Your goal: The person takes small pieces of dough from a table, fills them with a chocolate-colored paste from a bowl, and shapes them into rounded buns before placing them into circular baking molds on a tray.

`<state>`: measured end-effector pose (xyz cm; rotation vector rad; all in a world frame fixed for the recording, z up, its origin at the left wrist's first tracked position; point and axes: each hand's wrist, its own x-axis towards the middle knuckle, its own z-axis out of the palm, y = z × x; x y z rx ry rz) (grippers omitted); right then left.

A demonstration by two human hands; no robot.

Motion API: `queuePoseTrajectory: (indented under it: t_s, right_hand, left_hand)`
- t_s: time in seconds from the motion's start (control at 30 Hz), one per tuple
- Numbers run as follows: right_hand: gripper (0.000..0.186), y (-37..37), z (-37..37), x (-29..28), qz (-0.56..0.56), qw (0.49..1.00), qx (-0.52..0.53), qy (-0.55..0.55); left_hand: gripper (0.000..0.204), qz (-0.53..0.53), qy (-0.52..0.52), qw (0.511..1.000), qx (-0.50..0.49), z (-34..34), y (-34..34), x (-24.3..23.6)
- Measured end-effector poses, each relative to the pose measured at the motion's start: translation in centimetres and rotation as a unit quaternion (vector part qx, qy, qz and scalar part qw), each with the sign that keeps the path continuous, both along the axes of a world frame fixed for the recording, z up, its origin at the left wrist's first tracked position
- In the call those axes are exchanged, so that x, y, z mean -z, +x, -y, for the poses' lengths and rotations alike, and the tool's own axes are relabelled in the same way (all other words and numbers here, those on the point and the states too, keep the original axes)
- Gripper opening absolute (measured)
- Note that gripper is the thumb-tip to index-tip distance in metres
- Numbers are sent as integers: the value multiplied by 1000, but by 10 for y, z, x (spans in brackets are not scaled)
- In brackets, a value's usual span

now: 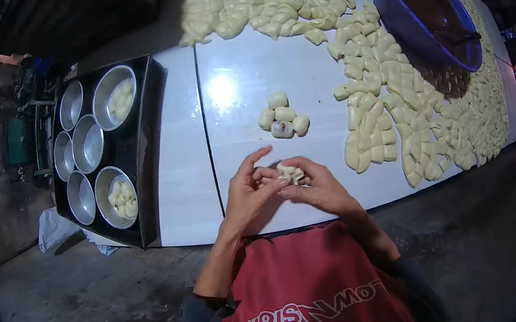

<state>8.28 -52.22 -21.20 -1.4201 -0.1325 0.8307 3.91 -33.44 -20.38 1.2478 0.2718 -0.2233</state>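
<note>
Between my two hands, just above the near part of the white table, is a small piece of pale dough (pixel 290 173) with gathered, uneven edges. My left hand (pixel 253 186) pinches its left side with thumb and fingertips, the index finger lifted. My right hand (pixel 318 186) closes round it from the right, thumb at the near side. Just beyond my hands lies a small cluster of rounded dough balls (pixel 284 114), touching one another. One dough ball (pixel 282 130) in the cluster shows a brownish spot on top.
At the left stands a dark tray (pixel 147 110) with several round metal pans (pixel 88 144); two pans hold dough balls. Many cut dough pieces (pixel 367 128) spread over the table's (pixel 184 138) far and right sides. A purple basin (pixel 476 60) with brown contents stands at the far right.
</note>
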Motion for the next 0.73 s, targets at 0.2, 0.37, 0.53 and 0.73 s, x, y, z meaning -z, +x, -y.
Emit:
queuePoseTrajectory:
  t_s: [0.2, 0.37, 0.53, 0.73]
  right_hand:
    - [26, 3, 1, 13, -36, 996, 80, 36]
    - [21, 6, -2, 17, -46, 993, 81, 74]
    - [21, 10, -5, 12, 1, 993, 96, 69]
    - [25, 13, 17, 5, -18, 997, 56, -49]
  left_hand:
    - [79, -73, -38, 995, -57, 2, 3, -3]
    - [68, 26, 172, 985, 6, 6, 5, -3]
    - [63, 74, 330, 940, 43, 9, 7, -11]
    - [19, 182, 427, 883, 71, 16, 6, 6]
